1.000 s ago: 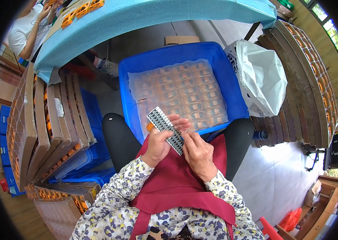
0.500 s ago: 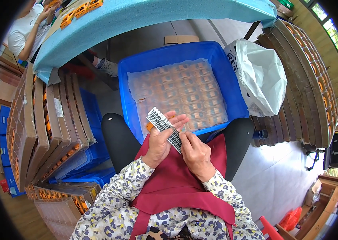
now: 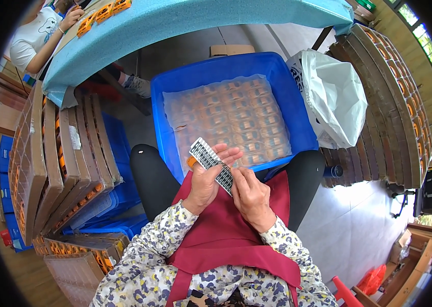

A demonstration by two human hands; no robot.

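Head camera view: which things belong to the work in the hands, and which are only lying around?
In the work:
black-and-white sheet, held by the left hand, with the right hand at its lower end
orange piece, partly behind it
probably the blue tub

Apparently just lying around:
white plastic bag
cardboard piece
red plastic bag

orange piece (image 3: 191, 161) mostly hidden; co-worker (image 3: 32, 43) cut off
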